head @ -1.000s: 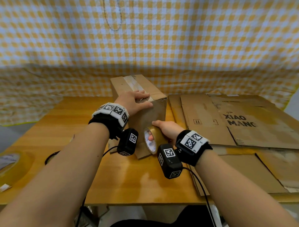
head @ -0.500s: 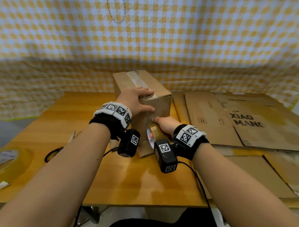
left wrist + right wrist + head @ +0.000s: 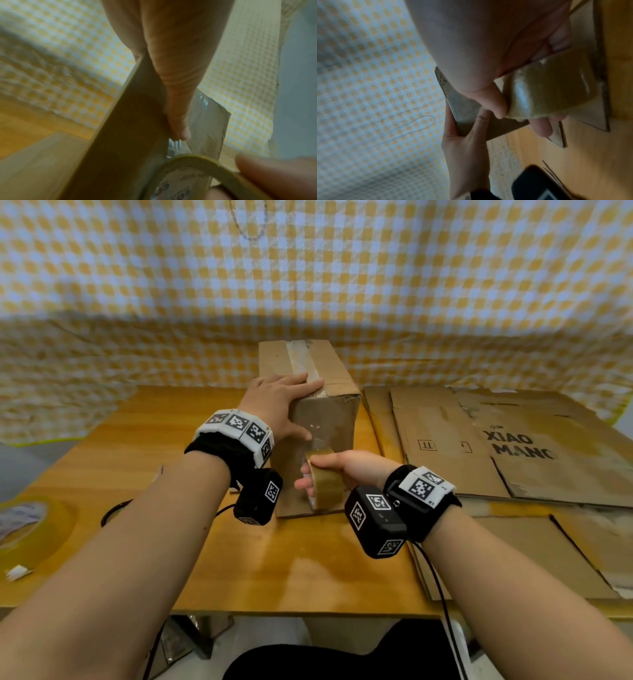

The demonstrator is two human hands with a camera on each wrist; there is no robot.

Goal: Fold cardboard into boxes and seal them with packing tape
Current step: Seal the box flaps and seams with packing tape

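A brown cardboard box (image 3: 329, 419) stands on the wooden table (image 3: 144, 446), with clear tape along its top seam. My left hand (image 3: 279, 402) lies on the box's near top edge, fingers flat across the top and thumb (image 3: 178, 121) down the front face. My right hand (image 3: 329, 470) grips a roll of tan packing tape (image 3: 323, 479) against the lower front of the box (image 3: 464, 108). A strip of clear tape (image 3: 317, 441) runs from the roll (image 3: 547, 86) up the front face toward my left thumb. In the left wrist view the roll (image 3: 197, 166) sits below the thumb.
Flattened cardboard sheets (image 3: 496, 446), one printed XIAO MANG, cover the table's right side. A second tape roll (image 3: 30, 525) lies at the left edge with a black cable (image 3: 114, 510) near it. A yellow checked cloth (image 3: 308, 285) hangs behind the table.
My right hand has pulled the tape roll down and toward me along the box's front face, drawing out a strip. My left hand has stayed on the top edge.
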